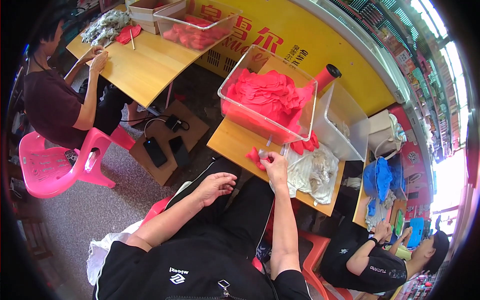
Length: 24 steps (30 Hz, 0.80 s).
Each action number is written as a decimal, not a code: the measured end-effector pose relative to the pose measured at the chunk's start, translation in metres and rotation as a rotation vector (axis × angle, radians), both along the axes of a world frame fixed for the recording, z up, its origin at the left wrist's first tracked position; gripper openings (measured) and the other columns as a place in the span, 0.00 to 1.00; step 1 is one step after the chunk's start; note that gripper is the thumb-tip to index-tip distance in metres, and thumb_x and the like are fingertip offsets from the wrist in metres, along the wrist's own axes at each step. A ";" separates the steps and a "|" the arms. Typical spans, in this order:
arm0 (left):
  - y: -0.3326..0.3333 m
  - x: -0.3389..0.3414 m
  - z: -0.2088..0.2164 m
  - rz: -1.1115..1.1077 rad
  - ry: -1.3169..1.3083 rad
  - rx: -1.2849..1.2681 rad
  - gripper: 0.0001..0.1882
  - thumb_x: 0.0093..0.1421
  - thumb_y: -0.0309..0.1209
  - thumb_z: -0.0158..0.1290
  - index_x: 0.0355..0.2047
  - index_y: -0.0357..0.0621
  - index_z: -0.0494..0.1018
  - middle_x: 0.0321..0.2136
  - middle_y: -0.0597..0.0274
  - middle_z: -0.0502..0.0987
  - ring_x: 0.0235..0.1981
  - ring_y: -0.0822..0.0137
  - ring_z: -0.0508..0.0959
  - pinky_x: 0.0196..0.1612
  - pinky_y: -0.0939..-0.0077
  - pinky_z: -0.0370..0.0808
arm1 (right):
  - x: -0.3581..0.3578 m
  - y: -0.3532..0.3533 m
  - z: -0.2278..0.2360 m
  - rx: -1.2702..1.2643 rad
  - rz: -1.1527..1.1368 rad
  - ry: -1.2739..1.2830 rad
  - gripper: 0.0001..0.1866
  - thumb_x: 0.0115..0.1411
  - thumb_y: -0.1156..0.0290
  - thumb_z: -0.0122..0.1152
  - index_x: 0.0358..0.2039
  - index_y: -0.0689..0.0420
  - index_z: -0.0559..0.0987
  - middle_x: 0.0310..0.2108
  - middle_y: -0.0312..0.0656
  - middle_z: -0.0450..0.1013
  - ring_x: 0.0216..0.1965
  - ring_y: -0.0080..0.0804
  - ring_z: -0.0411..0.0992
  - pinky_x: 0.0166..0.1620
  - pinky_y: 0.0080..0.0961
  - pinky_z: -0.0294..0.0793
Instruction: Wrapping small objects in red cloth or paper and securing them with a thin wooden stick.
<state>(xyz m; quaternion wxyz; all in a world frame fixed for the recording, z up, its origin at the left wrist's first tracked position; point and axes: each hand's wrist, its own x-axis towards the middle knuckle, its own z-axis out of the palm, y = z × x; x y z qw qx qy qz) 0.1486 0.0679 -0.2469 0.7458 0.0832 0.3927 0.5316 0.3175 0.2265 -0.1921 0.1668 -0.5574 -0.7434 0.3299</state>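
My left hand [216, 188] hovers over my lap with its fingers loosely curled and apart, and nothing shows in it. At the near edge of the small wooden table [227, 142], my right hand [276, 170] pinches with thumb and forefinger. A small greyish bit shows at its fingertips; I cannot make out what it is. Just beside those fingertips lie small red pieces [254, 156]. Behind them a clear plastic bin [223, 91] is heaped with red, flat, soft-looking pieces [265, 92]. A white cloth or bag [320, 175] lies right of my right hand.
An empty-looking clear bin [345, 122] stands right of the full one. At left, a person [55, 100] works at another wooden table [145, 72] beside a pink chair [55, 165]. Phones [155, 152] rest on cardboard [192, 125]. Another person [370, 260] sits at right near blue pieces [382, 175].
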 end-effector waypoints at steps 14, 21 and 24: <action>0.032 0.022 0.039 0.218 -0.213 0.199 0.15 0.65 0.36 0.49 0.48 0.43 0.68 0.44 0.61 0.76 0.43 0.69 0.77 0.46 0.72 0.75 | 0.000 -0.073 0.029 0.278 0.249 0.316 0.15 0.53 0.73 0.66 0.41 0.61 0.77 0.37 0.45 0.74 0.39 0.42 0.74 0.43 0.27 0.74; 0.020 0.020 0.027 0.102 -0.089 0.161 0.14 0.65 0.34 0.49 0.48 0.40 0.69 0.44 0.57 0.76 0.41 0.68 0.77 0.43 0.72 0.77 | 0.007 -0.077 0.023 0.177 0.472 0.169 0.13 0.52 0.63 0.66 0.32 0.59 0.81 0.40 0.48 0.69 0.46 0.43 0.68 0.47 0.35 0.69; 0.016 0.021 0.015 -0.021 0.000 0.119 0.14 0.64 0.34 0.50 0.47 0.39 0.71 0.37 0.61 0.77 0.34 0.72 0.77 0.34 0.78 0.77 | 0.011 -0.079 0.020 0.190 0.572 0.000 0.12 0.51 0.61 0.67 0.28 0.58 0.82 0.40 0.47 0.69 0.45 0.41 0.69 0.47 0.33 0.69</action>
